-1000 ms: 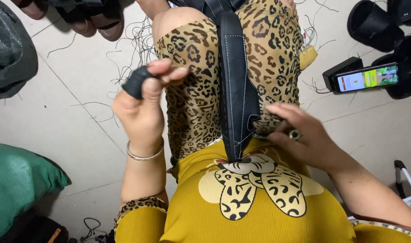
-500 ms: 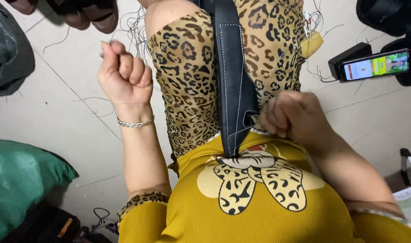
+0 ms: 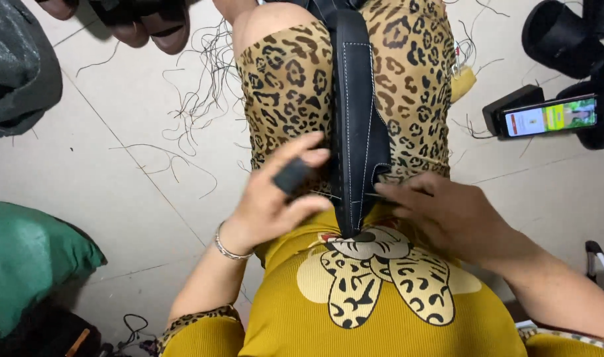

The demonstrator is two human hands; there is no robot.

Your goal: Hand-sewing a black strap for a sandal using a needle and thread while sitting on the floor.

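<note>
A black leather shoe upper (image 3: 358,125) with white stitching stands clamped between my knees, against leopard-print shorts. My left hand (image 3: 269,205) is at its left edge, with a black finger guard (image 3: 292,176) on one finger. A thin pale thread (image 3: 323,194) runs from between the thumb and that finger to the leather. My right hand (image 3: 447,213) rests against the right edge, its fingertips pinching a thin dark needle (image 3: 376,195) at the seam. A silver bracelet (image 3: 228,246) circles my left wrist.
Loose black threads (image 3: 202,99) lie scattered on the pale tiled floor. A phone with a lit screen (image 3: 550,118) leans on a black stand at the right, by dark shoes (image 3: 560,36). A green cushion (image 3: 24,264) sits at the lower left, and a grey bag (image 3: 14,66) at the upper left.
My left hand was raised high to the left, then came down and in to the shoe's left edge. My right hand stayed at the right edge of the seam.
</note>
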